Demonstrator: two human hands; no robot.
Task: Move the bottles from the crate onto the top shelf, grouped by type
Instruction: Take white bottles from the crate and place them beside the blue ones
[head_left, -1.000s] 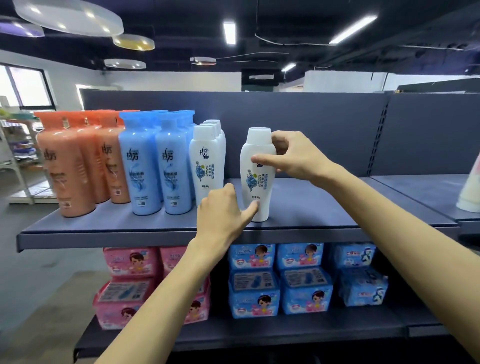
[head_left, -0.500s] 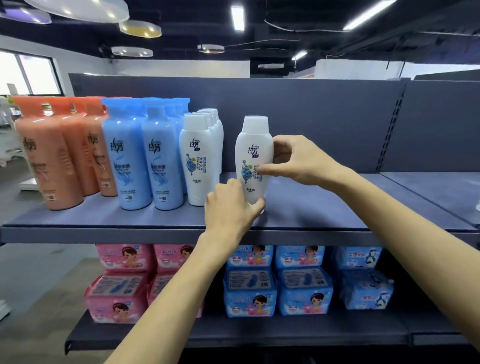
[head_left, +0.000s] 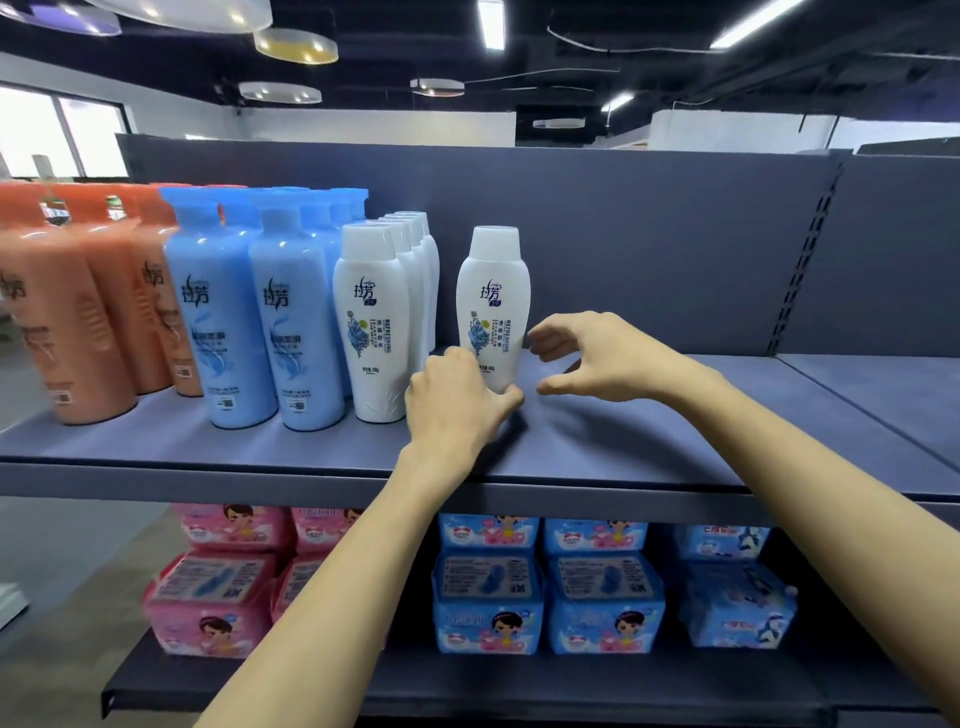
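Gripping base of white bottle (head_left: 493, 306), centre frame: left hand (head_left: 457, 410). Right hand (head_left: 597, 358) spread loose just right of it, holding nothing.

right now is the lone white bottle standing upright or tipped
Upright: the lone white bottle stands base-down on the top shelf, cap on top, label vertical.

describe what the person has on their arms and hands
Both arms are bare: no sleeves show on the left forearm or right forearm. The left hand and right hand wear no gloves, and no watch, ring or bracelet is visible.
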